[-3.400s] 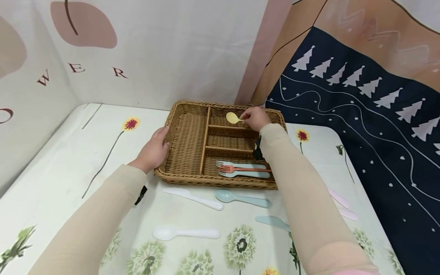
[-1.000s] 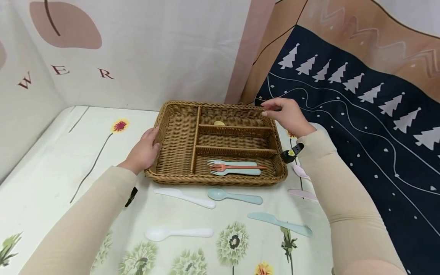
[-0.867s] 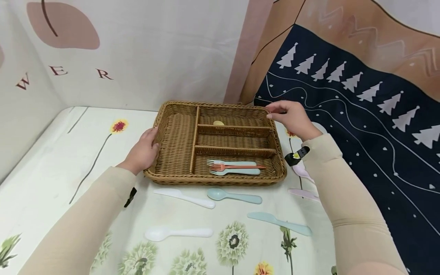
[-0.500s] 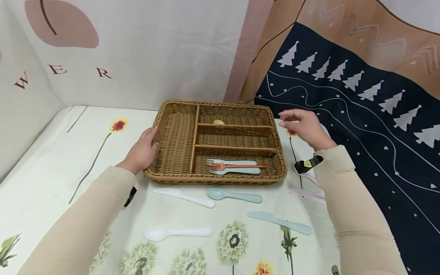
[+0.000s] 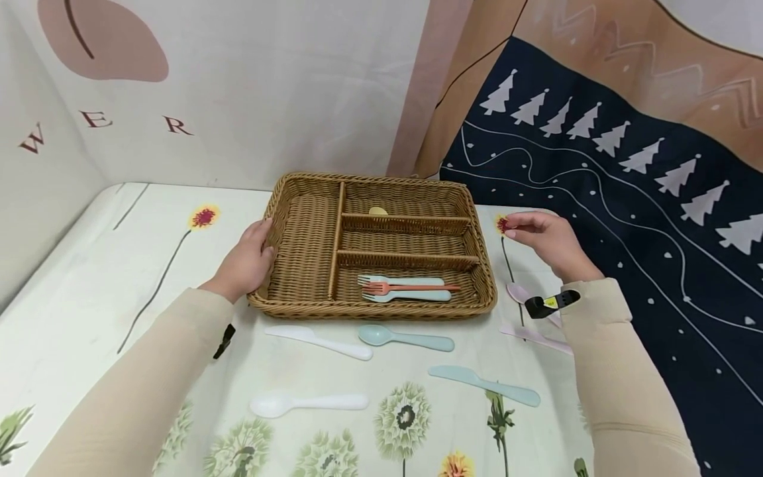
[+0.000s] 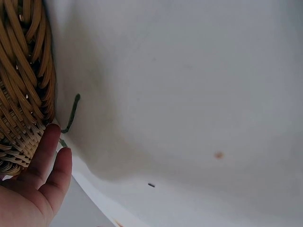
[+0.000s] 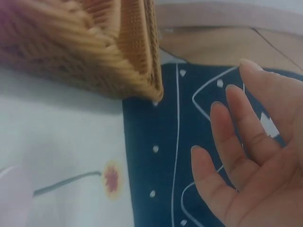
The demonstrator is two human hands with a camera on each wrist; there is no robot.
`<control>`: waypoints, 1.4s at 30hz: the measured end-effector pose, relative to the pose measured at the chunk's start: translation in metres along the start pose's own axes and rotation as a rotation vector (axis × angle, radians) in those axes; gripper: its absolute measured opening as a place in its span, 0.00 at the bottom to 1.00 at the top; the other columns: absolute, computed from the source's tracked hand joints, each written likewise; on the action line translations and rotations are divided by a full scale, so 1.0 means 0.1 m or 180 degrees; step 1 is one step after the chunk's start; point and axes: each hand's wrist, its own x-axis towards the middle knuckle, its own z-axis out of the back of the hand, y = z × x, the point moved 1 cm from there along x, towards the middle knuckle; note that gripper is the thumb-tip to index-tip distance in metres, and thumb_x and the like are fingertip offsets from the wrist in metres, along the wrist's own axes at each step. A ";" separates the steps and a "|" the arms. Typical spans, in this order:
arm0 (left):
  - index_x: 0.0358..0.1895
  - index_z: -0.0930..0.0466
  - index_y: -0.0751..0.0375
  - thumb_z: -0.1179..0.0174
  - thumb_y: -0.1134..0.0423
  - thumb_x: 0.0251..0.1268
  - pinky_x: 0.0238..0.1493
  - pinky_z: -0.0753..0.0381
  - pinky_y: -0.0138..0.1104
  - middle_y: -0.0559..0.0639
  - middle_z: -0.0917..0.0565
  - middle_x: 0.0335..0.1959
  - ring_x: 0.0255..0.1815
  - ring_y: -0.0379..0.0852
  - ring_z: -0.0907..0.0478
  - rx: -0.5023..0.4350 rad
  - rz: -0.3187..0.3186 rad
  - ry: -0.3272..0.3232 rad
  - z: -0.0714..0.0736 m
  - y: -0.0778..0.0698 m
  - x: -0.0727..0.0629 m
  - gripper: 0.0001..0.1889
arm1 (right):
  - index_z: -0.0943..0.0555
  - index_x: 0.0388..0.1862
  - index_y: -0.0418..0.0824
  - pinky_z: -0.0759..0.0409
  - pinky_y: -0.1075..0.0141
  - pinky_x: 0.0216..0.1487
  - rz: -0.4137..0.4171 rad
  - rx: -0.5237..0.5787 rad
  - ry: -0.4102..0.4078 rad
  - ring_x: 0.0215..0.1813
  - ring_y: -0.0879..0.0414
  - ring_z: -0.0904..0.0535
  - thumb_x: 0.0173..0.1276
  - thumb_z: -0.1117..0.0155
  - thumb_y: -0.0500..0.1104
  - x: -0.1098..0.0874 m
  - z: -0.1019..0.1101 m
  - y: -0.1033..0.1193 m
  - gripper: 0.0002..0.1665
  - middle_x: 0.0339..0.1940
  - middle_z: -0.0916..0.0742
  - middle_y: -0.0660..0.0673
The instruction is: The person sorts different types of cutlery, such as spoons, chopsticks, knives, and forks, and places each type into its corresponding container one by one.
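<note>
A brown wicker cutlery tray [image 5: 298, 252] sits on the table, divided into one long left compartment and three smaller right ones. My left hand [image 5: 243, 262] holds its left side, thumb at the rim; the left wrist view shows two fingers extended by the outer wall. To the right of the tray, my right hand [image 5: 554, 245] hovers above the table with loosely bent, bare fingers. In the back right compartment a yellow spoon [image 5: 378, 211] lies mostly hidden behind a divider. The front right one holds two light blue forks [image 5: 411, 296] and an orange fork [image 5: 417, 288].
In front of the tray lie a white knife [image 5: 322, 342], a light blue spoon [image 5: 411, 340], a white spoon [image 5: 310, 403] and a light blue knife [image 5: 484, 384]. A pink spoon [image 5: 518, 293] and pink knife [image 5: 536, 339] are partly covered by the right forearm and wrist camera.
My right hand placed the yellow spoon in the back right compartment and let it go. It then moved right and toward me, off the tray. My left hand stays on the tray.
</note>
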 end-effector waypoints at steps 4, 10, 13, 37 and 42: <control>0.77 0.66 0.65 0.65 0.65 0.77 0.71 0.48 0.60 0.67 0.58 0.77 0.73 0.70 0.52 -0.0001 0.0001 0.0004 0.00 -0.01 0.00 0.32 | 0.24 0.61 0.38 0.28 0.51 0.66 -0.0172 0.0045 -0.0011 0.54 0.60 0.25 0.68 0.36 0.50 -0.07 0.04 -0.11 0.27 0.61 0.22 0.42; 0.77 0.66 0.66 0.65 0.65 0.77 0.72 0.48 0.60 0.67 0.59 0.77 0.74 0.70 0.53 0.0018 0.0024 0.0014 0.01 -0.02 -0.01 0.31 | 0.27 0.64 0.38 0.35 0.42 0.69 -0.0333 0.0078 0.0077 0.59 0.50 0.28 0.69 0.37 0.52 -0.15 0.05 -0.26 0.29 0.63 0.24 0.36; 0.77 0.66 0.66 0.65 0.65 0.77 0.72 0.49 0.60 0.67 0.59 0.77 0.74 0.70 0.53 0.0007 0.0023 0.0017 0.01 -0.02 -0.01 0.31 | 0.27 0.64 0.37 0.36 0.41 0.70 -0.0357 0.0079 0.0109 0.58 0.51 0.27 0.70 0.38 0.52 -0.19 0.06 -0.34 0.30 0.64 0.24 0.36; 0.77 0.66 0.66 0.65 0.65 0.77 0.72 0.49 0.60 0.67 0.59 0.77 0.74 0.70 0.53 -0.0023 -0.0012 0.0012 0.00 0.00 0.00 0.31 | 0.30 0.67 0.32 0.27 0.66 0.52 -0.0613 -0.0311 0.0394 0.52 0.55 0.25 0.72 0.42 0.42 -0.42 0.06 -0.82 0.27 0.59 0.21 0.33; 0.77 0.66 0.67 0.65 0.65 0.77 0.72 0.50 0.60 0.68 0.59 0.77 0.74 0.71 0.53 -0.0014 -0.0025 0.0013 0.01 0.00 -0.01 0.31 | 0.29 0.65 0.29 0.28 0.66 0.53 -0.0610 -0.0421 0.0447 0.59 0.45 0.27 0.71 0.41 0.42 -0.45 0.03 -0.88 0.28 0.61 0.22 0.30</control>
